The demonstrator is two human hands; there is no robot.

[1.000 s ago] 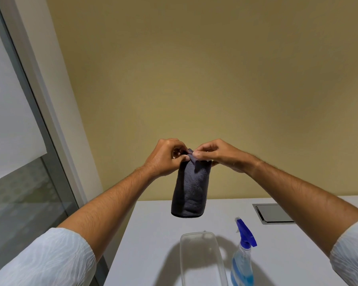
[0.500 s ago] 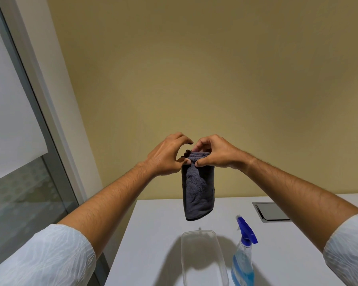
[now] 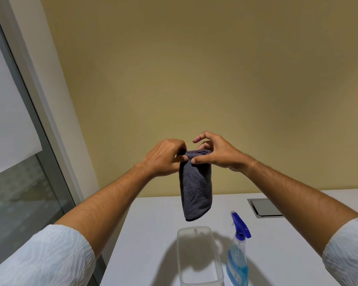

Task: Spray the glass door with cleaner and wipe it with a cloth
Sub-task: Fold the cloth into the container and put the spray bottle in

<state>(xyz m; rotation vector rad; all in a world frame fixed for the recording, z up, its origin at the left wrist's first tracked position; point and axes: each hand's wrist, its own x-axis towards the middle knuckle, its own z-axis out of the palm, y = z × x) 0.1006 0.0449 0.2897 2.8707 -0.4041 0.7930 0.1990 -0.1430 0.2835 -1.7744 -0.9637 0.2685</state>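
Note:
A dark grey cloth [image 3: 195, 188], folded double, hangs in the air above the white table. My left hand [image 3: 163, 157] pinches its top left corner. My right hand [image 3: 213, 152] holds the top right edge with thumb and lower fingers, while its index finger is lifted off. A clear spray bottle [image 3: 237, 256] with blue liquid and a blue trigger head stands on the table at the lower right, below the cloth. The glass door [image 3: 23, 205] with its grey frame runs along the left side.
A clear plastic tub [image 3: 198, 259] stands on the white table [image 3: 145, 234] beside the bottle. A grey recessed hatch [image 3: 265, 207] is set into the tabletop at the right. A yellow wall rises behind. A white blind covers the upper glass.
Both hands have shifted their hold along the cloth's top edge; the cloth now hangs as a broader fold. My right index finger has lifted.

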